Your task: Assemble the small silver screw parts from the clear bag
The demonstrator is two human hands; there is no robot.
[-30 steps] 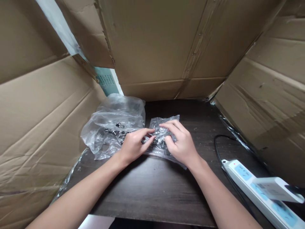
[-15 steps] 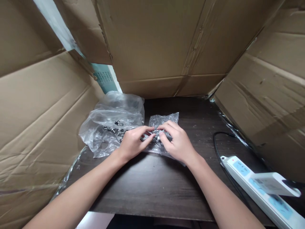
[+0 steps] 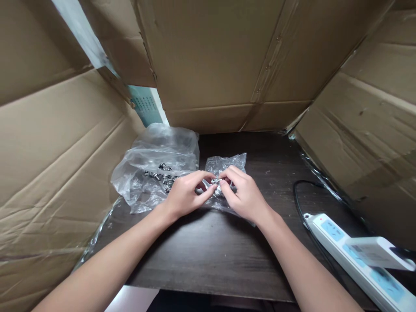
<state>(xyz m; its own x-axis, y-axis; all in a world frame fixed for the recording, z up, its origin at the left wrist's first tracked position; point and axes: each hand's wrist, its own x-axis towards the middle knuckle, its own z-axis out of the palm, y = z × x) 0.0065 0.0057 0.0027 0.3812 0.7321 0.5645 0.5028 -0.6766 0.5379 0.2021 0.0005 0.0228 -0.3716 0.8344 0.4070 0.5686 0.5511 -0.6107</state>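
Note:
Between the fingertips of both hands is a small silvery screw [image 3: 217, 180], held at its two ends. My left hand [image 3: 188, 193] pinches its left end with thumb and forefinger. My right hand [image 3: 242, 190] pinches the other end, its fingers curled. Under the hands lies a small clear plastic bag [image 3: 224, 163] with shiny metal pieces, mostly hidden by the fingers. To the left, a larger clear plastic bag [image 3: 169, 141] lies spread out, and several dark metal screws [image 3: 165, 181] rest on it, close to my left hand.
A white power strip [image 3: 354, 255] with a plugged-in white adapter [image 3: 373, 251] lies at the right, with a black cable [image 3: 296, 199] curving beside it. Cardboard walls [image 3: 214, 56] enclose the dark wooden table [image 3: 208, 255] at the back and both sides.
The fingertips have come up slightly from the small bag, and the screw between them now shows plainly. The whole view has shifted a little, with things sitting slightly farther right.

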